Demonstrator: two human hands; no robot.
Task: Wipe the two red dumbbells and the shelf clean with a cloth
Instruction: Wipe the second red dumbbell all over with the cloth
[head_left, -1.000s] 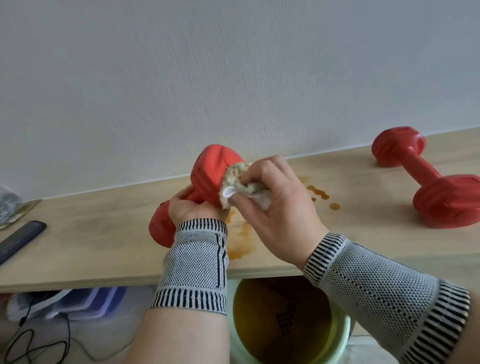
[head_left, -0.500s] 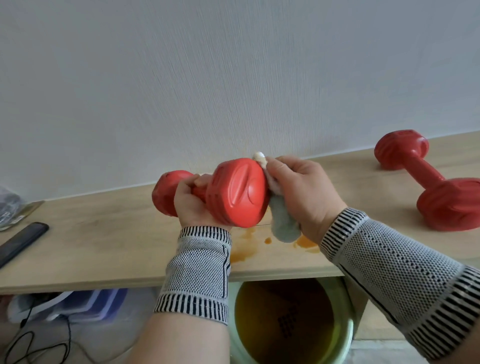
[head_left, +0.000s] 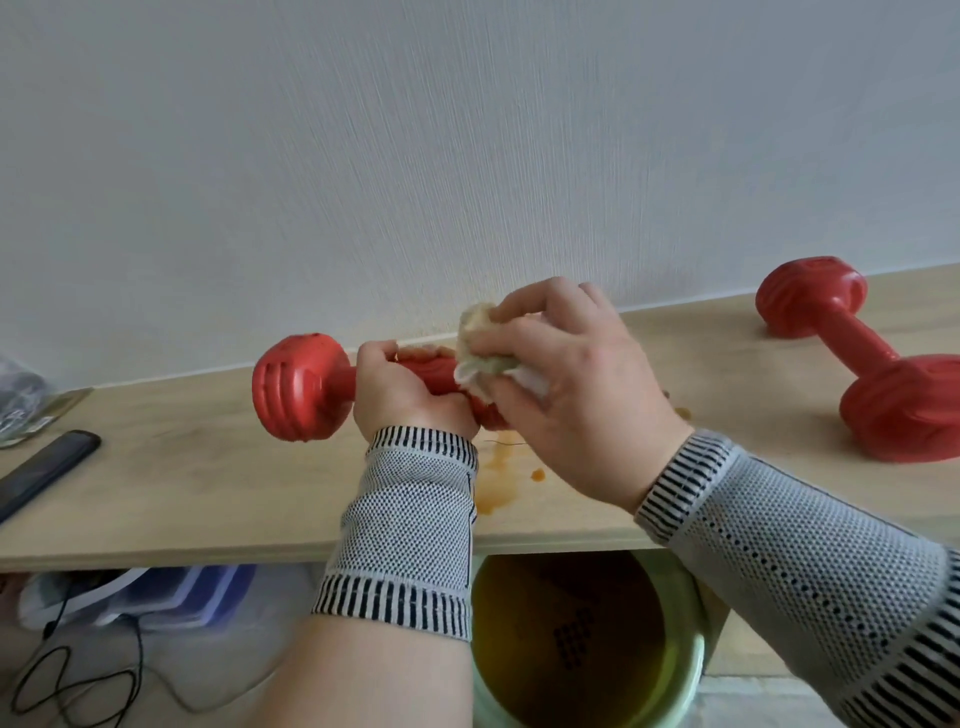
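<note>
My left hand (head_left: 402, 392) grips the handle of a red dumbbell (head_left: 301, 387) held level above the wooden shelf (head_left: 171, 467); its left head is plainly visible, while its right head is mostly hidden. My right hand (head_left: 576, 384) holds a crumpled white cloth (head_left: 483, 345), stained yellowish, and presses it over that right head. The second red dumbbell (head_left: 878, 364) lies untouched on the shelf at the right. Orange-brown stains (head_left: 501, 478) mark the shelf below the hands.
A dark phone (head_left: 44, 470) lies at the shelf's left end, beside a clear packet (head_left: 21, 402). Under the shelf stands a green bucket (head_left: 691, 670) of brownish water. Shoes (head_left: 150, 592) and a black cable (head_left: 78, 680) lie on the floor at the left. The wall is close behind.
The dumbbell has been turned from pointing toward me to lying level, left to right. My right hand with the cloth has moved up onto its right head.
</note>
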